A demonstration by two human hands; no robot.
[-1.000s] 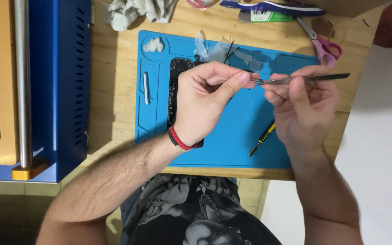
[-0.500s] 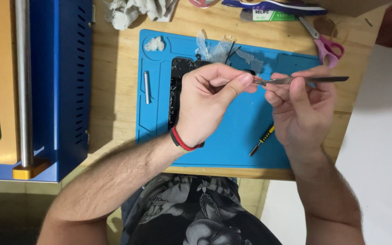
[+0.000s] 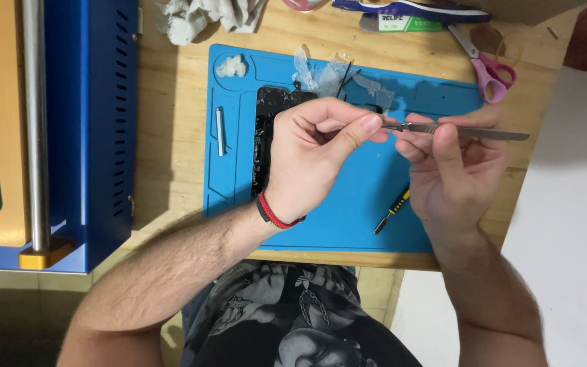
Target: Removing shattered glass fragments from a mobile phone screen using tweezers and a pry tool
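Bare forearms, no sleeves, red-and-black braided wristband (image 3: 274,212) on the left wrist, left hand (image 3: 314,158) and right hand (image 3: 453,170) ungloved, black shirt (image 3: 293,319) with grey print

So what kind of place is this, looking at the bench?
Probably a small electronics repair bench. A blue work mat lies on a wooden table, with a cracked phone screen on it, and both hands hold a thin metal tool.

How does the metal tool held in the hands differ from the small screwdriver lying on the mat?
The metal tool is plain silver, long and flat, held level above the mat by both hands; the screwdriver is shorter, with a yellow-and-black handle, lying untouched and slanted on the blue mat. Both are slim hand tools.
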